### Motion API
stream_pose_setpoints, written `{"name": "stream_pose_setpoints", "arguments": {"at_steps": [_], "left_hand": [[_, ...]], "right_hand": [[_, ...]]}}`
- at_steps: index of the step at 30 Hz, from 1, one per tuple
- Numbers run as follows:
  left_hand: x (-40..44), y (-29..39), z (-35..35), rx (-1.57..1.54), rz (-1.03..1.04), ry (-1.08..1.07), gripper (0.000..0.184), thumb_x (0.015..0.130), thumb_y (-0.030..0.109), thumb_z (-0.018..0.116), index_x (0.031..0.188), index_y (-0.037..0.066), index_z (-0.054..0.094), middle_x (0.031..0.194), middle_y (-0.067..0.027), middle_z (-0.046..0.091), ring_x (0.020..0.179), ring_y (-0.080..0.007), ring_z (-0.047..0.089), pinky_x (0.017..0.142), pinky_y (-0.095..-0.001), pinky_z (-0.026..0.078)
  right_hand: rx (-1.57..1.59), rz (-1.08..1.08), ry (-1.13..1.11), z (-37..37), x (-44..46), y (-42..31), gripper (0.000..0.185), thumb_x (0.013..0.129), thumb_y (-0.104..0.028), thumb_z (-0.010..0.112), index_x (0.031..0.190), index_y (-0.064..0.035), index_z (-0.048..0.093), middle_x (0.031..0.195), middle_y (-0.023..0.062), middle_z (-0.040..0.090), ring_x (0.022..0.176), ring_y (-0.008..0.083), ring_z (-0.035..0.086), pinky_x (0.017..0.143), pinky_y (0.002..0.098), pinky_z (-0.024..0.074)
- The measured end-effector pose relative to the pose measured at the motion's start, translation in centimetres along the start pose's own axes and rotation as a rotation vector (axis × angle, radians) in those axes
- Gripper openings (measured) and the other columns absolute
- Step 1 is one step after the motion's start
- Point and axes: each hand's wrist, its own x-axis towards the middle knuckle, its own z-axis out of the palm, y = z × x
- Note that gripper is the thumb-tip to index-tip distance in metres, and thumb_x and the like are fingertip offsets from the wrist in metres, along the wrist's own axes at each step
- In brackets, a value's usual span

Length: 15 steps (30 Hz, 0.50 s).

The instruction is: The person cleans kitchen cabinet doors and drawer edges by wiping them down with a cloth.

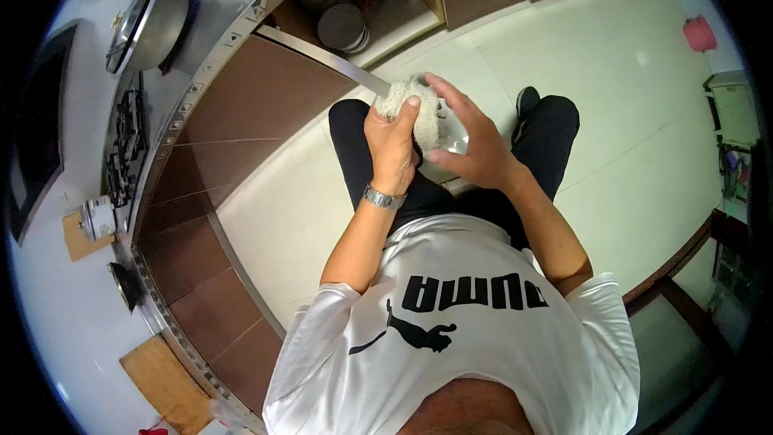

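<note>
My left hand (393, 141), with a metal watch on the wrist, is wrapped round a white, rough-textured bundle (415, 109), thumb on top. Whether it is a rag or something else I cannot tell. My right hand (475, 137) is at the bundle's right side, thumb and fingers spread apart. Its fingertips are close to the bundle, and contact is unclear. Something shiny and clear, like plastic (456, 135), shows between the bundle and my right palm. Behind the bundle is the end of the pale top edge of an open cabinet door (322, 56).
The open cabinet holds a dark round-lidded container (343, 27). On the left counter are a metal pot (153, 28), a gas stove (125, 145) and a wooden board (167, 383). A pink bucket (700, 34) and a green rack (734, 113) stand at the right wall.
</note>
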Motion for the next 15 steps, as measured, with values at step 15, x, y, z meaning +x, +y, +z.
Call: {"name": "stream_pose_setpoints", "arguments": {"at_steps": [15], "left_hand": [[3.8, 2.2, -4.3, 0.352, 0.001, 0.101, 0.030, 0.091, 0.034, 0.052, 0.088, 0.004, 0.054, 0.068, -0.0043, 0.056, 0.054, -0.0098, 0.056, 0.049, -0.0213, 0.046]], "right_hand": [[-0.396, -0.112, 0.178, -0.1, 3.3, 3.6, 0.039, 0.073, -0.001, 0.055, 0.112, -0.0006, 0.056, 0.104, 0.0178, 0.062, 0.095, 0.0325, 0.060, 0.083, 0.0364, 0.0479]]}}
